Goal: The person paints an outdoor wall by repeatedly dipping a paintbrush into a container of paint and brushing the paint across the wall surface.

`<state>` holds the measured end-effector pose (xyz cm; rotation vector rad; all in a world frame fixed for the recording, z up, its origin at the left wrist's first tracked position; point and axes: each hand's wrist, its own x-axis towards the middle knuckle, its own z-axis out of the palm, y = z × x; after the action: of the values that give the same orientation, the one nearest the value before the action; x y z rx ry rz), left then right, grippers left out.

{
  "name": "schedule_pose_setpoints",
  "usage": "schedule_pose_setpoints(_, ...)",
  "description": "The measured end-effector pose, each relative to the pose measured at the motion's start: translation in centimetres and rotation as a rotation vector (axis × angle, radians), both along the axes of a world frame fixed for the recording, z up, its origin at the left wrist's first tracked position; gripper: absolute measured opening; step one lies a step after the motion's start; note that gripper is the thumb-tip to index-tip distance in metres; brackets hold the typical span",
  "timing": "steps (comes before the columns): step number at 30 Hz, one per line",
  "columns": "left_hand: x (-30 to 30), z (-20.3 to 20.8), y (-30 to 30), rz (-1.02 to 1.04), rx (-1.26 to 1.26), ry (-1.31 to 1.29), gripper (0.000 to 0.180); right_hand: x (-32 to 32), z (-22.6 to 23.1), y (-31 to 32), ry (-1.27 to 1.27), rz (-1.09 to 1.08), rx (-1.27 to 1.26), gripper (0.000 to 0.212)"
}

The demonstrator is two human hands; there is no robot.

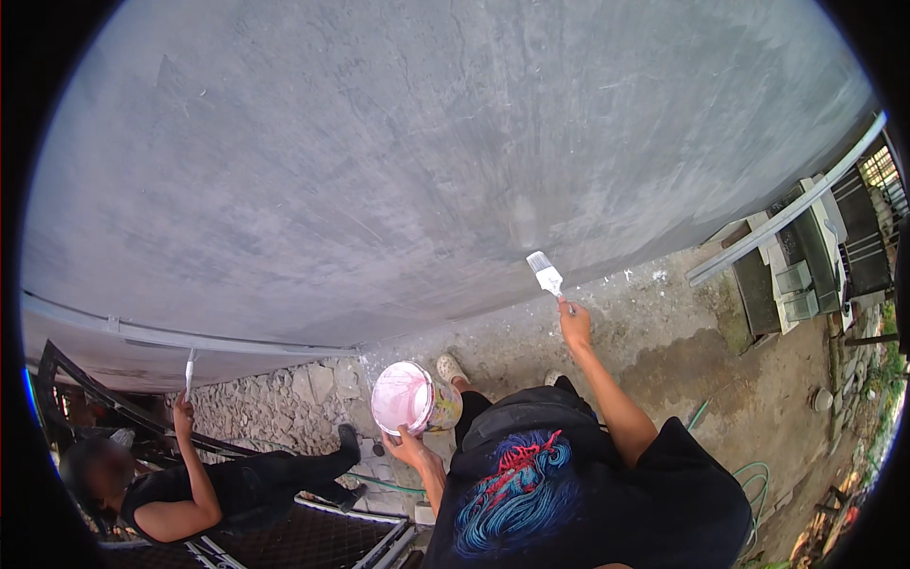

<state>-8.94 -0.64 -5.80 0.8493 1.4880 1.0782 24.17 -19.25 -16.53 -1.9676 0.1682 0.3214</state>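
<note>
My right hand is closed round the handle of a wide paintbrush, its white-coated bristles pointing up toward the grey wall. A pale wet-looking patch shows on the wall just above the bristles; whether they touch it I cannot tell. In my left hand is a paint bucket, gripped at its near side and tipped so its opening faces up. White-pink paint coats the inside and the rim. The fingers under the bucket are partly hidden.
At the left a co-worker in black raises another brush to the wall's lower trim. A metal gate stands beside them. Green hose lies on the concrete ground. A pale rail and stacked furniture are at the right.
</note>
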Motion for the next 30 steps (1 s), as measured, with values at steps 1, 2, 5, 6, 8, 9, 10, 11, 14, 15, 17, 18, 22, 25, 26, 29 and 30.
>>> schedule_pose_setpoints(1, -0.3, -0.5, -0.1, 0.018, 0.024, -0.001, 0.055, 0.2, 2.2, 0.2, -0.046, 0.003, 0.072, 0.042)
schedule_pose_setpoints(2, -0.8, -1.1, -0.2, 0.03, 0.021, 0.003, 0.055, 0.5, 5.2, 0.3, -0.041, 0.014, 0.07, 0.042)
schedule_pose_setpoints(5, -1.0, -1.7, 0.1, -0.022, 0.059, 0.0, 0.055, 0.5, 16.5, -0.3, -0.064, -0.015, 0.216, 0.047)
schedule_pose_setpoints(6, -0.6, -1.1, 0.0, -0.045, 0.05, 0.012, 0.055, 0.0, 19.6, -0.9, -0.066, -0.01, 0.284, 0.045)
schedule_pose_setpoints(8, 0.3, -0.3, -0.2, -0.071, 0.042, 0.021, 0.055, -0.6, 22.4, -1.7, -0.071, -0.008, 0.352, 0.042)
schedule_pose_setpoints(9, 0.4, -0.1, -0.4, -0.067, 0.051, 0.006, 0.054, -1.1, 23.0, -2.1, -0.143, -0.005, 0.355, 0.041)
schedule_pose_setpoints(10, 0.6, 0.0, -0.6, -0.06, 0.061, -0.009, 0.054, -1.4, 23.2, -2.2, -0.215, -0.001, 0.359, 0.039)
schedule_pose_setpoints(11, 0.6, -0.1, -0.6, -0.055, 0.06, -0.009, 0.054, -1.1, 22.6, -1.9, -0.215, 0.004, 0.358, 0.039)
schedule_pose_setpoints(14, 1.0, 0.0, -0.9, -0.091, 0.077, -0.003, 0.053, 0.5, 17.3, -0.6, -0.326, 0.005, 0.31, 0.042)
schedule_pose_setpoints(15, 1.3, 0.3, -1.1, -0.103, 0.078, -0.002, 0.053, 1.2, 14.2, 0.0, -0.382, -0.026, 0.207, 0.044)
schedule_pose_setpoints(17, 1.4, 1.0, -1.4, -0.125, 0.082, -0.002, 0.053, 1.3, 7.5, 0.0, -0.438, -0.067, 0.104, 0.046)
schedule_pose_setpoints(18, 1.6, 1.3, -1.4, -0.129, 0.06, -0.027, 0.056, 0.9, 3.7, -0.9, -0.41, -0.08, -0.016, 0.047)
schedule_pose_setpoints(22, 1.0, 1.2, -1.8, -0.074, 0.075, -0.057, 0.059, -0.2, 2.6, -2.3, -0.053, 0.038, -0.131, 0.049)
schedule_pose_setpoints(25, 1.5, 1.8, -2.0, -0.08, 0.047, -0.086, 0.059, 0.2, 6.4, -1.8, -0.28, 0.019, 0.018, 0.051)
schedule_pose_setpoints(26, 1.0, 1.5, -1.9, -0.07, 0.045, -0.082, 0.059, 0.2, 9.7, -1.2, -0.275, 0.028, 0.018, 0.051)
schedule_pose_setpoints(29, 0.6, 0.5, -1.5, -0.086, 0.073, -0.048, 0.055, -0.7, 20.8, -0.3, -0.075, 0.07, 0.18, 0.048)
schedule_pose_setpoints(30, 0.8, 0.7, -1.6, -0.085, 0.078, -0.045, 0.055, -1.2, 23.3, -0.4, -0.089, 0.093, 0.272, 0.046)
